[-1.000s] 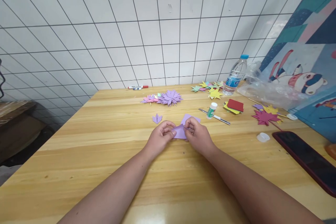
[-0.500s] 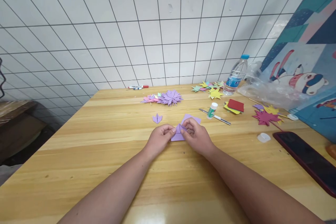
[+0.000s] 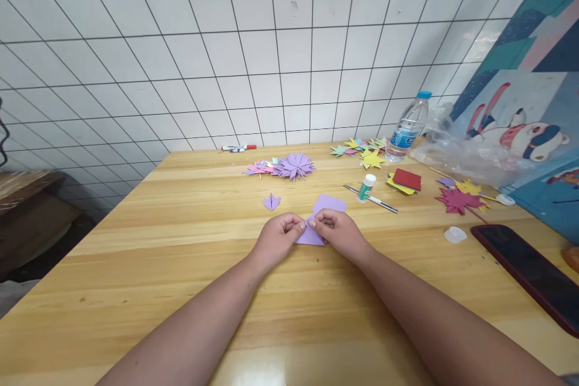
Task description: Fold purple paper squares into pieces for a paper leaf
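A piece of purple folding paper (image 3: 311, 237) lies between my hands at the middle of the table, its upper part covered by my fingers. My left hand (image 3: 281, 236) pinches its left side between thumb and fingers. From the other side, my right hand (image 3: 335, 230) is closed on the same paper, thumb pressed near the left one. Just behind my right hand lies another purple sheet (image 3: 331, 202), flat on the wood. A small folded purple paper piece (image 3: 272, 201) with pointed tips sits farther back to the left, touched by neither hand.
A glue stick (image 3: 366, 188) stands by a pen (image 3: 383, 204) right of my hands. Behind are a purple paper flower (image 3: 295, 166), markers (image 3: 239, 148) and a water bottle (image 3: 408, 128). Farther right lie paper squares (image 3: 406, 180), a crimson paper flower (image 3: 459, 199) and a phone (image 3: 527, 271).
My fingertips have drawn closer together over the paper, and my right hand has shifted slightly left. The small fold seen standing between them is now covered by the fingers.
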`<state>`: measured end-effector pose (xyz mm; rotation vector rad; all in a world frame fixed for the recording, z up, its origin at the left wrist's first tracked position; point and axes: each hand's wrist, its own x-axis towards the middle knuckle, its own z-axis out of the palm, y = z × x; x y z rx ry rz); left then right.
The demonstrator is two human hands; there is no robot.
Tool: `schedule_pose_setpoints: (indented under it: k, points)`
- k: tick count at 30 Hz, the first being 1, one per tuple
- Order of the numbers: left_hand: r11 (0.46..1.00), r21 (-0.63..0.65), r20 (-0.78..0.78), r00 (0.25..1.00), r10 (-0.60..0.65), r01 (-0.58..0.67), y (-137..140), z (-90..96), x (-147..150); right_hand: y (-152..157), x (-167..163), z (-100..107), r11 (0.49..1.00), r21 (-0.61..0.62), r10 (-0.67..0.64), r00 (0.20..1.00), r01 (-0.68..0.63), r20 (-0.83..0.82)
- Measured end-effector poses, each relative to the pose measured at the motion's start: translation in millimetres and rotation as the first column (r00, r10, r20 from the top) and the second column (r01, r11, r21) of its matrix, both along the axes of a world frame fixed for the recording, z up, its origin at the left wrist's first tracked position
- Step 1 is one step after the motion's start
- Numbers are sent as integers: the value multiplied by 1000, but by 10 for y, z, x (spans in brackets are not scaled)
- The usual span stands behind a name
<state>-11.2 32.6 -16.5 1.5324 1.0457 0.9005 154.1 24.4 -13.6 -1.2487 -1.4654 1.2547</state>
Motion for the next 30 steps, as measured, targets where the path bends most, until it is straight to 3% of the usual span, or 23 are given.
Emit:
schedule_pose_setpoints:
  k: [6,12,16,21,24,27,30]
  points:
    - [999,12,14,999,-47,47,-9,42,-1,-19,6,15,997,75,-13,989,2,149]
    - [994,-30,65,993,103,-101,46,11,-14,-21,2,16,999,43,9,996,-12,90]
    - [992,-56,92,988,122,-117,65,-13,-21,-5,29,-28,998,47,26,989,-34,147]
    - [982,-123,131,979,157,-141,76,-12,-23,0,65,-36,978,207,-72,975,28,211]
    - [975,-142,119,975,188,-171,85,1,-36,-41,43,-14,963,264,12,989,-50,145]
    - [983,-129,127,981,148,-131,70,4,-35,-85,-7,-4,949,294,81,987,-118,136]
    - [995,-78,120,990,75,-66,34,4,-16,-85,-30,-7,962,257,61,992,-89,114]
